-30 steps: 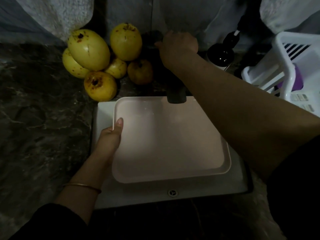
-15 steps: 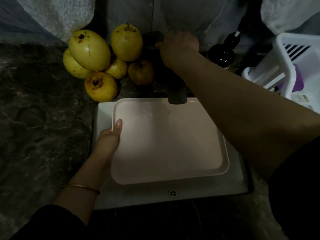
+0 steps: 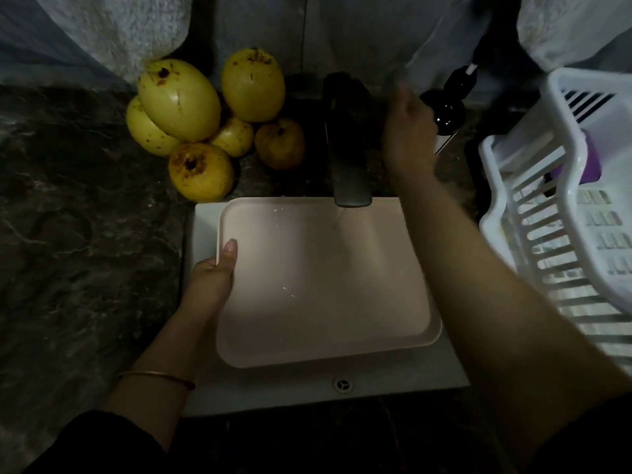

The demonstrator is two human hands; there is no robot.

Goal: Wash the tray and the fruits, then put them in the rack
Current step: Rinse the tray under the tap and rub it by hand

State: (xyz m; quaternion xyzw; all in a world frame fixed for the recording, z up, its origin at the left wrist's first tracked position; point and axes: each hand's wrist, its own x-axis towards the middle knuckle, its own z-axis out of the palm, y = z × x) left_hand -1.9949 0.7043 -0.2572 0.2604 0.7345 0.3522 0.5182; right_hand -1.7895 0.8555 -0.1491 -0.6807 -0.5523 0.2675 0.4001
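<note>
Left hand (image 3: 212, 278) grips the tray (image 3: 325, 285) rim, thumb on top, steadying it flat beneath the tap (image 3: 349, 142) spout, presumably for rinsing. Right hand (image 3: 407, 131) is beside the tap, right, too blurred to read its grip. Fruits (image 3: 205, 114) lie left of the tap, rack (image 3: 492, 227) to its right.

The tray (image 3: 325, 285) in the sink (image 3: 393, 384) looks smooth, matt plastic. Left of the sink the counter (image 3: 85, 251) is veined stone; right of it the rack (image 3: 496, 227) is glossy white plastic.
</note>
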